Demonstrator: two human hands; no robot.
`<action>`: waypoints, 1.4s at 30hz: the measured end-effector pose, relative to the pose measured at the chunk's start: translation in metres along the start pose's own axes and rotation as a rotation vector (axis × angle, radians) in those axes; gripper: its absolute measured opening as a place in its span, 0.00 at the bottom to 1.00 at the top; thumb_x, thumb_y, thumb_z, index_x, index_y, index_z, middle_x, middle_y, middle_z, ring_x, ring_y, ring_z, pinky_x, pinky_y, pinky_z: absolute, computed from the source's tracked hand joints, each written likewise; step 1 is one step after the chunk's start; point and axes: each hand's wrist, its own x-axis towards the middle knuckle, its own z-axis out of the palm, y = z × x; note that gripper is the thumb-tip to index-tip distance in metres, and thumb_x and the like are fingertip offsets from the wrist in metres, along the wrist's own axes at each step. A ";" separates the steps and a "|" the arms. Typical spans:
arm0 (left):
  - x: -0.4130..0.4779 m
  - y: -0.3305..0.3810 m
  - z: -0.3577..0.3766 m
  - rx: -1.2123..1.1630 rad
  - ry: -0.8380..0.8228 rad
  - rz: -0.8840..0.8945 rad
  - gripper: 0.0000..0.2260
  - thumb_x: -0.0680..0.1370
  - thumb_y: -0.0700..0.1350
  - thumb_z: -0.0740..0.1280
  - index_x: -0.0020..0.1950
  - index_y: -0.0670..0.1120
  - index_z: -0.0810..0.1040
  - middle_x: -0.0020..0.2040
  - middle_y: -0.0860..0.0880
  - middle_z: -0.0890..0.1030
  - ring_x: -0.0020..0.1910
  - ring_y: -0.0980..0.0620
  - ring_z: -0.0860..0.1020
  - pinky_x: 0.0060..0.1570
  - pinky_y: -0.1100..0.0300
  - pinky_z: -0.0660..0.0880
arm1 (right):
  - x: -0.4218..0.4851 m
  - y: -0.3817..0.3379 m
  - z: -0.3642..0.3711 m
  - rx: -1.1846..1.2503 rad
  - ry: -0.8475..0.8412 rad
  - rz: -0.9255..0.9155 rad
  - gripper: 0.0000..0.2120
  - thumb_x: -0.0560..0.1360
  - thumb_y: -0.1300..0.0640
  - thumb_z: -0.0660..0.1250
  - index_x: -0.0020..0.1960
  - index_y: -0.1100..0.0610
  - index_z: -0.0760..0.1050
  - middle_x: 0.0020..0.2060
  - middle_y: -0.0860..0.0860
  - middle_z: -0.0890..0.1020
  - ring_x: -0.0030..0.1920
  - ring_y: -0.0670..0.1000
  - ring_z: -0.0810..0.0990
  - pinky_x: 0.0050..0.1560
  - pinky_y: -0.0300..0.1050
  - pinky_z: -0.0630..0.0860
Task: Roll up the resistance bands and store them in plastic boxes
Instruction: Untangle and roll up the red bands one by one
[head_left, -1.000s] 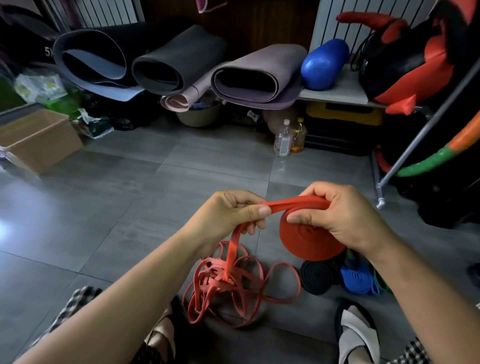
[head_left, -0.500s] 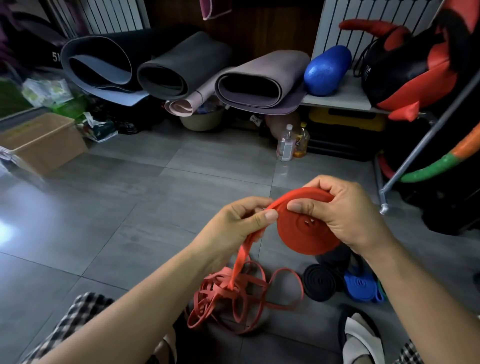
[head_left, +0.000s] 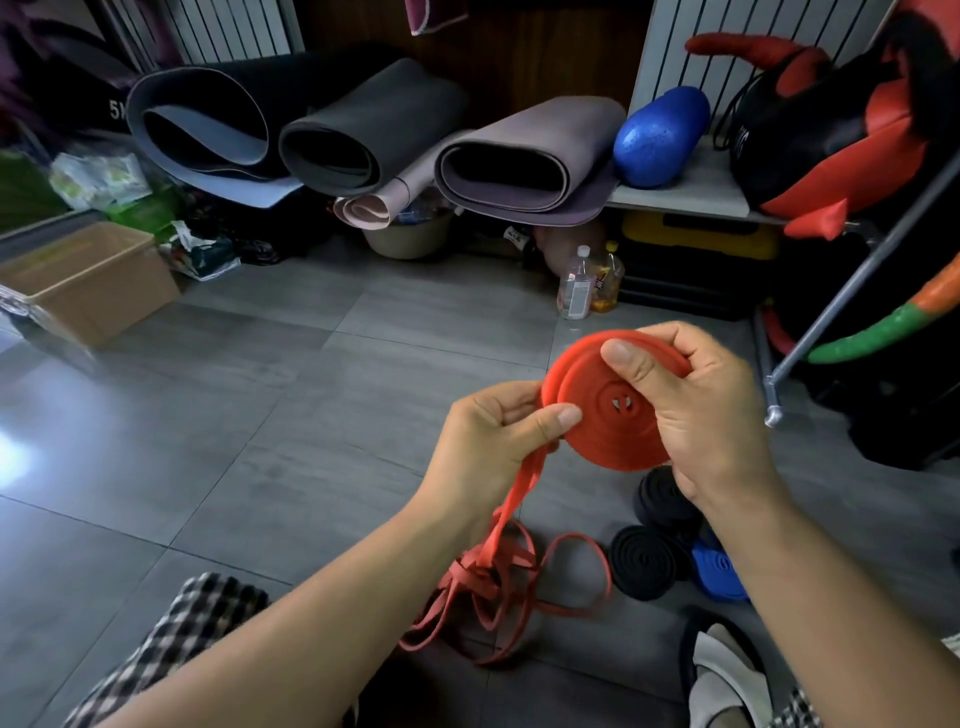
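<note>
Red band (head_left: 608, 441) part-coiled, disc upright, tail loose & tangled.

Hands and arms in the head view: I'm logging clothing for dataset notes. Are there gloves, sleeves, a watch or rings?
No. The left hand and right hand are ungloved, with no rings or watch showing; thumbnails are trimmed short. Both forearms are bare to the frame edge, so no sleeves appear.

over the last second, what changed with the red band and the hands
The left hand slid right along the loose strand up to the red band coil, laying the taut stretch onto it; the coil's face turned toward the camera. The right hand still grips the coil. The black rolls and blue roll stayed put.
</note>
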 end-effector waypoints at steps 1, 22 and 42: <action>0.003 0.004 -0.001 0.022 0.002 0.021 0.06 0.73 0.35 0.68 0.46 0.43 0.81 0.35 0.51 0.83 0.36 0.55 0.79 0.41 0.63 0.78 | 0.000 -0.002 0.001 -0.022 0.013 -0.059 0.07 0.63 0.49 0.70 0.37 0.50 0.75 0.28 0.38 0.80 0.31 0.37 0.77 0.34 0.29 0.72; 0.014 0.015 -0.014 0.155 -0.058 0.115 0.08 0.73 0.32 0.66 0.47 0.44 0.78 0.31 0.55 0.82 0.33 0.61 0.80 0.39 0.69 0.76 | 0.007 0.002 0.007 0.074 -0.070 -0.175 0.03 0.71 0.53 0.69 0.39 0.46 0.79 0.33 0.40 0.82 0.36 0.39 0.79 0.40 0.33 0.74; 0.034 -0.055 -0.061 0.966 -0.524 -0.072 0.19 0.79 0.35 0.60 0.70 0.40 0.65 0.68 0.46 0.71 0.67 0.50 0.70 0.60 0.73 0.63 | 0.009 0.000 -0.039 -0.505 -0.457 -0.147 0.15 0.65 0.43 0.69 0.35 0.55 0.76 0.27 0.45 0.78 0.28 0.42 0.74 0.31 0.31 0.67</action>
